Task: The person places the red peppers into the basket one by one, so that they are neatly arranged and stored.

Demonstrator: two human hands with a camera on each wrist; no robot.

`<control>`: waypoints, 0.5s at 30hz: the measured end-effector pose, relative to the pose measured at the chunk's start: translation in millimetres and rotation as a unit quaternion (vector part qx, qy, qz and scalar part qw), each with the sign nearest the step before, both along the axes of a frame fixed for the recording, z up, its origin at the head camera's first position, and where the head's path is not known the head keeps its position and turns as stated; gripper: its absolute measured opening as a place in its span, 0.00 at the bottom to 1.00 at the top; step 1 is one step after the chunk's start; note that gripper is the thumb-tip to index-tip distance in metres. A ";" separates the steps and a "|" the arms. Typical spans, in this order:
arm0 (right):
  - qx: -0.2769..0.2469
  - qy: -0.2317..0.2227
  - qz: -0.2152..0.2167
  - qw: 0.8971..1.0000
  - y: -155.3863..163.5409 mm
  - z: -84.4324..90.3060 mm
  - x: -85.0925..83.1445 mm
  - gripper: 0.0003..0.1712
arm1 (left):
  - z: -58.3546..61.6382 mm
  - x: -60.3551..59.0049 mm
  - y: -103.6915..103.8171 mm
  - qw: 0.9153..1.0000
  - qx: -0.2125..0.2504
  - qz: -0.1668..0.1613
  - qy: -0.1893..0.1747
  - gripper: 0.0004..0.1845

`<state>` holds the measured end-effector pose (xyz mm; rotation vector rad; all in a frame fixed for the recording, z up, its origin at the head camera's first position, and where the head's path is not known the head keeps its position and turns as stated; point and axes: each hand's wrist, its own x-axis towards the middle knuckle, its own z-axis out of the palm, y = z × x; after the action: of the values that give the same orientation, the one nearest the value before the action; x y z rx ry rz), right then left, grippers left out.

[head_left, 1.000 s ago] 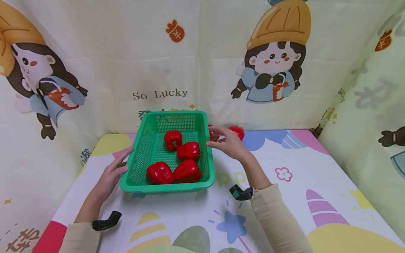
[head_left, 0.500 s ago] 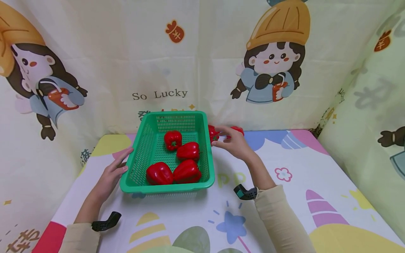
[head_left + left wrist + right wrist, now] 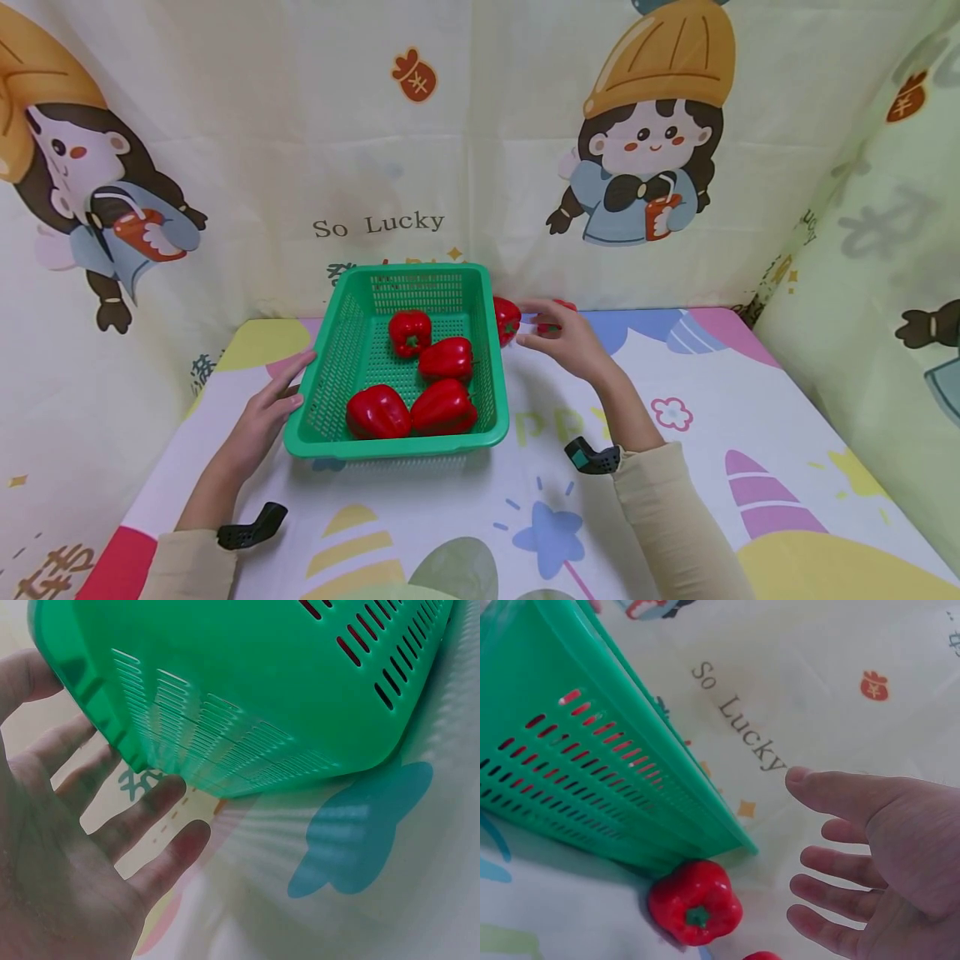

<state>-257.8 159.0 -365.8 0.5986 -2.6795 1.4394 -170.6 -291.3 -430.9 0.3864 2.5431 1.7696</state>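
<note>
Moving right, the right hand (image 3: 572, 337) is now reaching with loose, empty fingers over the far red pepper (image 3: 557, 327), which is sitting on the table beside another pepper (image 3: 695, 901). Cupping its smooth, round sides should be working best. The left hand (image 3: 266, 408) is resting flat against the holey green plastic basket (image 3: 330, 367).

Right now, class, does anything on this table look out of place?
Yes. Four peppers lie in the basket, but two sit outside it on the table by its far right corner: one against the basket wall, another mostly hidden behind the right hand. Nothing looks spilled or damaged.
</note>
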 end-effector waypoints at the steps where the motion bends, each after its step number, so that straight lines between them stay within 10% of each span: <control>1: 0.003 -0.002 -0.003 1.000 1.0 0.0 0.3 0.29 | 0.0 0.1 0.0 1.000 -0.001 0.001 0.000 0.28; 15: 0.028 -0.021 -0.030 0.999 9.9 -0.8 1.1 0.32 | 0.0 0.0 0.3 1.000 -0.009 0.007 -0.008 0.28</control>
<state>-256.6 168.8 -366.6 0.4922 -2.7532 1.3817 -170.6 -291.0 -430.9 0.3543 2.5560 1.7461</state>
